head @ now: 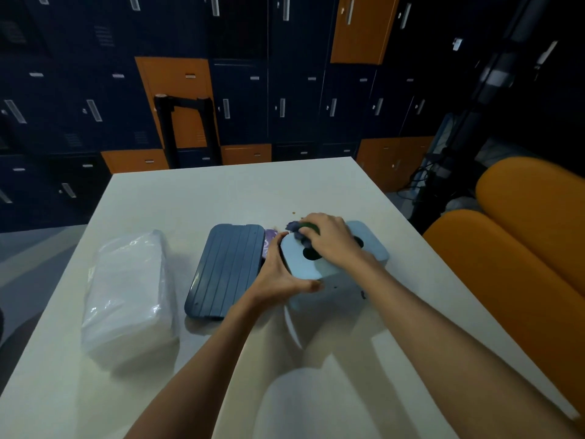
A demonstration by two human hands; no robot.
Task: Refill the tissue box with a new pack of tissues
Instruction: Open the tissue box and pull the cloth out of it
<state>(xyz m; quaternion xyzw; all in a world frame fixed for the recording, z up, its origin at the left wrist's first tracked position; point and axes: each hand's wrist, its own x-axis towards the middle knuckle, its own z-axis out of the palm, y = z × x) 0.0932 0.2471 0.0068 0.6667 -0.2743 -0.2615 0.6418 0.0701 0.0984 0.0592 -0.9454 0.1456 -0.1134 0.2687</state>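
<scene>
A pale blue tissue box (367, 245) lies on the white table (221, 194), its light face with a dark oval slot turned up. My left hand (278, 277) grips the box's near left edge between thumb and fingers. My right hand (329, 239) rests on top of the box, its fingers curled round a crumpled dark purple and green wrapper (292, 228). The dark blue ribbed lid (226, 269) lies flat just left of the box. A clear plastic pack of white tissues (126, 293) sits further left.
Orange chairs (522, 248) stand close to the table's right edge. A wall of dark blue and orange lockers (247, 90) fills the background, with a black trolley handle (183, 122) behind the table's far edge.
</scene>
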